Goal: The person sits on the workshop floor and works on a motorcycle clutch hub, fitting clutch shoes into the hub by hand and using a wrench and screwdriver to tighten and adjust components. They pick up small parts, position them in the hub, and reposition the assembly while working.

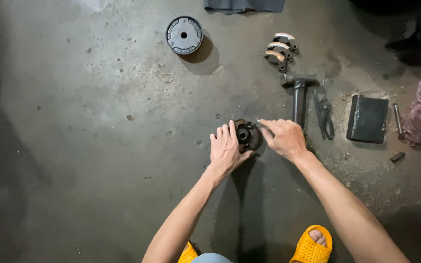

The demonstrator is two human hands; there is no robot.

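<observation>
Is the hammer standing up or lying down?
Lying down: the hammer rests flat on the floor, handle pointing toward the right hand.

- Three curved clutch shoes (pixel 279 47) are lying together.
- One hammer (pixel 298 92) is lying.
- One dark block (pixel 367 119) is sitting.
- Two yellow sandals (pixel 311 246) are showing.
- One round drum cover (pixel 184 34) is resting.

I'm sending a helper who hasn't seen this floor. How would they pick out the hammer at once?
Start at the person's right hand on the concrete floor. Just beyond its knuckles lies the hammer, handle pointing toward the hand, head farther away. Unlike the three curved tan-lined shoes beyond it and the dark square block beside it, it is T-shaped, with a thick straight handle.
</observation>
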